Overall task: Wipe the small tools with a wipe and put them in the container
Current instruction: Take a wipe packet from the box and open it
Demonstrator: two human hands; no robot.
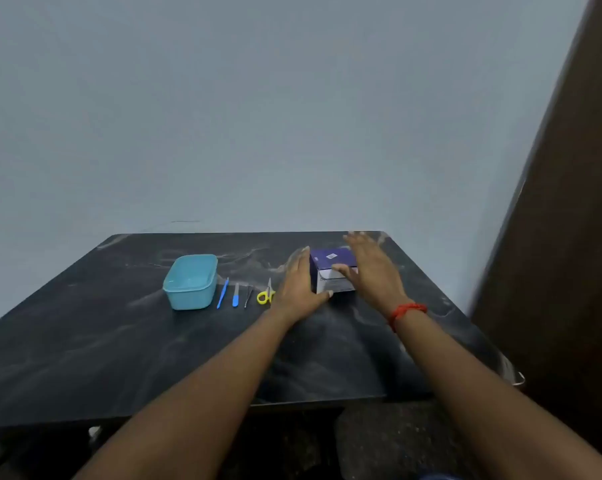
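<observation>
Both hands open, left hand (297, 289) flat against cardboard wipe box (330, 268), right hand (370, 271) over it, rounded plastic container (190, 282) nearby

Scissors (267, 295): right handle loop concealed behind the left hand (299, 289). Box (334, 270): left face and right portion covered by both hands; printing too small to read. Right hand (370, 271): fingertips motion-blurred; contact with the box undeterminable. Tweezers (248, 296): too small for detail. Worktop (84, 341): left corner cut off by the frame edge. Both forearms run out at the bottom.
</observation>
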